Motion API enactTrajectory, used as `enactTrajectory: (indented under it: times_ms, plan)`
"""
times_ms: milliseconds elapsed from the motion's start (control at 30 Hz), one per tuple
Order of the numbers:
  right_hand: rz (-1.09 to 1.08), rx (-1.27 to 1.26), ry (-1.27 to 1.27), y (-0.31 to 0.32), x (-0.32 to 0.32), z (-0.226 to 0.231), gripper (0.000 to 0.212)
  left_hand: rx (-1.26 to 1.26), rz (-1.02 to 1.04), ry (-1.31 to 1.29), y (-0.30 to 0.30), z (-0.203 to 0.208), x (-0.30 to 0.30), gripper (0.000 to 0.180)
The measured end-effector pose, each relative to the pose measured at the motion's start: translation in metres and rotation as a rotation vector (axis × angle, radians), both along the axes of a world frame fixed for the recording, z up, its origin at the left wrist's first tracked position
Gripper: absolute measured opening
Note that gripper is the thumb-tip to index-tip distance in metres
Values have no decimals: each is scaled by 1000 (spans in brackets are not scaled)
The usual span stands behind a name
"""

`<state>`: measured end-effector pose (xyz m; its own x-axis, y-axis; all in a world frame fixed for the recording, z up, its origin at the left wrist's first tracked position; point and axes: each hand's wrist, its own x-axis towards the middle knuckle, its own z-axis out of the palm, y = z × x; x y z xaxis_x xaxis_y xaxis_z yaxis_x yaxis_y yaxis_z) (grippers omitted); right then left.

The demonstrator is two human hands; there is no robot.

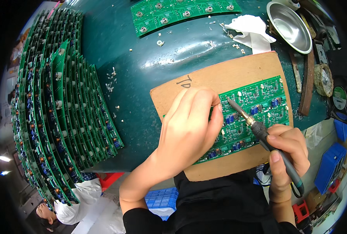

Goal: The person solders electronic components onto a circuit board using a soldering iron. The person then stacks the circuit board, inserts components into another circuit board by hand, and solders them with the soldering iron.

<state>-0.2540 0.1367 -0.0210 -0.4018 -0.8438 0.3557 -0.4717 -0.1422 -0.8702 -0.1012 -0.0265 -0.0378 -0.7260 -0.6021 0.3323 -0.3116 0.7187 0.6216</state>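
Observation:
A green circuit board (255, 97) with blue and white components lies on a brown sheet of cardboard (208, 76). My right hand (288, 150) is closed around the dark handle of a soldering iron (259, 130). Its metal tip slants up and left and meets the board's upper part, or hovers just over it. Above the left part of the board, my left hand (193, 121) is closed, thumb and index finger pinched beside the iron's tip. Whatever sits in that pinch is too small to make out. The hand hides the board's left part.
Many green boards (60, 113) stand in tight rows at the left. Another board panel (185, 13) lies at the far edge, near a white cloth (251, 31) and a metal bowl (290, 27). Small white bits dot the green tabletop (136, 89). A person (74, 202) is at lower left.

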Motion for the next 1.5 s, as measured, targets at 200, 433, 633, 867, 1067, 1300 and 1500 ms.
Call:
enactTrajectory:
  times_ms: [200,433,633,867,1067,1300,1500]
  plan:
    - [63,28,65,-7,-1,4,22,-66,28,-54,3,-6,-9,17]
    - [28,-31,38,-5,-11,4,24,-151,17,-60,4,-4,-10,18]
    - [72,10,-18,-7,-12,3,24,-247,21,-164,7,1,-14,18]
    - [-95,-10,-65,13,-24,8,23,-97,-28,-164,0,17,-8,16]
    - [-106,4,-110,16,-31,3,20,185,41,-17,9,28,-29,16]
    - [-61,3,-53,11,-36,-2,20,24,-52,-61,2,0,-45,15]
    - [-75,-9,-61,11,-37,-4,20,83,-95,-27,-1,4,-47,14]
